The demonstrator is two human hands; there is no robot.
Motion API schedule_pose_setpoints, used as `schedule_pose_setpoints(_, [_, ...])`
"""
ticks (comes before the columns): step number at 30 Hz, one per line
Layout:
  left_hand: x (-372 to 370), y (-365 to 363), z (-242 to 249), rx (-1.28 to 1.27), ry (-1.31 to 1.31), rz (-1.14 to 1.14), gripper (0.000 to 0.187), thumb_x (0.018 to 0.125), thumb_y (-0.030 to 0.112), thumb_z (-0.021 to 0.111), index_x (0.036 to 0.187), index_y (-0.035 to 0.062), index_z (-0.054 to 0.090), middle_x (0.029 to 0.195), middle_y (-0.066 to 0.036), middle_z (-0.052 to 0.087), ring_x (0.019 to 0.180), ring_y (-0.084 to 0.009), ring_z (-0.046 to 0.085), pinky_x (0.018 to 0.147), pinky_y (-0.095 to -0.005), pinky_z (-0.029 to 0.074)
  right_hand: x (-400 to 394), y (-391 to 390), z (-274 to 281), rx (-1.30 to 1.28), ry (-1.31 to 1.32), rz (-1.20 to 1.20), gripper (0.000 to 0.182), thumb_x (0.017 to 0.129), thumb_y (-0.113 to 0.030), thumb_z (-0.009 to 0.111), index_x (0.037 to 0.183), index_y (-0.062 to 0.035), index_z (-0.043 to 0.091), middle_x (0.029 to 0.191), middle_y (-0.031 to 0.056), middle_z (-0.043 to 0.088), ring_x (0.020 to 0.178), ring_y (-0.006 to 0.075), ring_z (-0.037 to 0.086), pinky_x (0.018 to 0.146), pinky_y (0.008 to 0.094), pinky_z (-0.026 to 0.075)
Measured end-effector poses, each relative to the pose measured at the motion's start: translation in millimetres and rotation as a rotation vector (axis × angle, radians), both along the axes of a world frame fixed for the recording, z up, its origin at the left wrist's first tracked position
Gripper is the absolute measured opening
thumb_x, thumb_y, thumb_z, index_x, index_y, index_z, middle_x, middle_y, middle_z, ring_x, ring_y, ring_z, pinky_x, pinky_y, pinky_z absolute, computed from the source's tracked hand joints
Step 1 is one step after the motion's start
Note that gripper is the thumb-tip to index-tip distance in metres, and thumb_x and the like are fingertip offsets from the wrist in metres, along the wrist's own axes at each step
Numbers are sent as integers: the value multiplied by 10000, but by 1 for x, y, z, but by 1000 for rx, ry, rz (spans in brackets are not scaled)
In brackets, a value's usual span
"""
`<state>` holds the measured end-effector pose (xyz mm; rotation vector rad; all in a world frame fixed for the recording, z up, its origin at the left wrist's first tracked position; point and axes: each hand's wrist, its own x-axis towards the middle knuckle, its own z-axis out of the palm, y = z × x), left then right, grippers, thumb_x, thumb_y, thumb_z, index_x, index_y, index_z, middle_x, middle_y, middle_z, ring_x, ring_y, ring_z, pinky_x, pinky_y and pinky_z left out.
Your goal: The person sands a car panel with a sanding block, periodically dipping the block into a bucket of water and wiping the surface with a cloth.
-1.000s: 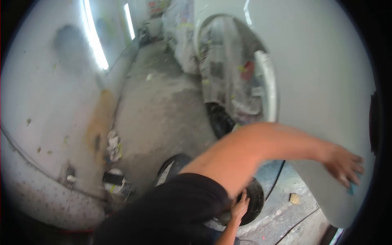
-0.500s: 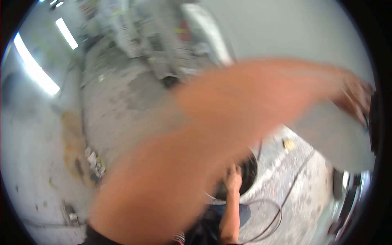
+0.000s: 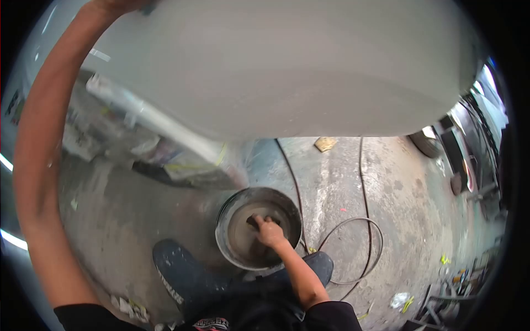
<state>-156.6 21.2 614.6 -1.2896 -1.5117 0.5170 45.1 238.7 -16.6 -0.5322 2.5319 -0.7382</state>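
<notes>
My right hand is down inside a round black bucket of murky greyish water. Its fingers are closed around a small dark pad, whose exact kind I cannot make out. My left arm reaches up along the left side to a large smooth grey panel. Only part of my left hand shows at the top edge, against the panel. A bit of something dark sticks out beside it, and the fingers are cut off from view.
A part wrapped in plastic and paper stands left of the bucket. A dark hose loops over the stained floor on the right. A yellowish block lies below the panel's edge. Tools and a stand are at lower right.
My view has swung right, and the grey panel now spans the top. My left arm, blurred across the middle before, is now at the left. The right hand stays in the bucket.
</notes>
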Motion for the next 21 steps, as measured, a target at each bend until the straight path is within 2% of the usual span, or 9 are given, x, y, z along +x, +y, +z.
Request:
schedule_pose_setpoints(3, [13,13,15,-82,48,-26,549,831,73,703,1348,169,546,1577,-159,393,1484,-377,360,1247,-571,263,-23,-25,-17,9,-64,12,636,909,-241,630,1511,-258,427,1251,253,621,1125,440,653,951,497,541])
schedule_pose_setpoints(4, [22,15,17,-41,88,109,432,829,79,709,1248,103,604,1555,-187,410,1475,-406,366,1229,-589,275,-30,-38,-40,37,-89,-28,602,928,-241,591,1507,-263,431,1244,253,624,1128,439,653,959,498,536])
schedule_pose_setpoints(7, [21,16,8,27,-33,13,291,844,86,708,1126,52,642,1526,-224,428,1463,-414,387,1210,-610,278,-28,-66,-93,93,-192,-254,568,979,-236,489,1534,-287,381,1286,265,592,1169,445,629,972,517,525])
schedule_pose_setpoints(9, [10,11,0,49,10,34,243,859,95,702,1086,32,644,1495,-251,448,1456,-420,397,1197,-616,280,-12,-87,-162,78,-110,-441,574,1008,-244,451,1564,-297,315,1361,276,522,1212,466,584,942,574,522])
schedule_pose_setpoints(11, [3,2,-2,69,21,138,257,863,100,701,1103,33,638,1479,-253,459,1450,-421,406,1192,-618,286,6,-107,-204,242,69,-483,586,1018,-256,444,1578,-295,274,1400,288,462,1233,483,546,917,618,510])
schedule_pose_setpoints(14, [3,-1,-3,100,6,134,273,865,94,699,1122,32,630,1463,-252,471,1448,-423,410,1185,-618,297,20,-115,-201,428,64,-269,567,1028,-244,425,1577,-277,287,1395,305,446,1229,493,534,888,653,499])
schedule_pose_setpoints(17, [18,10,-7,130,44,150,280,872,85,687,1139,31,626,1473,-245,470,1442,-413,421,1184,-607,309,25,-106,-191,432,167,-252,609,989,-274,504,1567,-254,310,1357,327,493,1203,493,564,913,611,509])
schedule_pose_setpoints(20, [12,13,-13,136,151,66,292,869,90,695,1150,30,641,1482,-223,476,1433,-395,432,1188,-586,321,-5,-83,-171,-38,-239,-389,726,892,-317,646,1543,-177,356,1387,322,523,1219,469,585,944,548,521])
schedule_pose_setpoints(21, [9,15,-14,137,171,30,299,868,91,699,1157,39,646,1489,-203,478,1435,-380,430,1196,-572,320,-6,-80,-176,-93,-302,-572,759,862,-330,676,1529,-136,371,1384,319,539,1222,456,593,960,523,517])
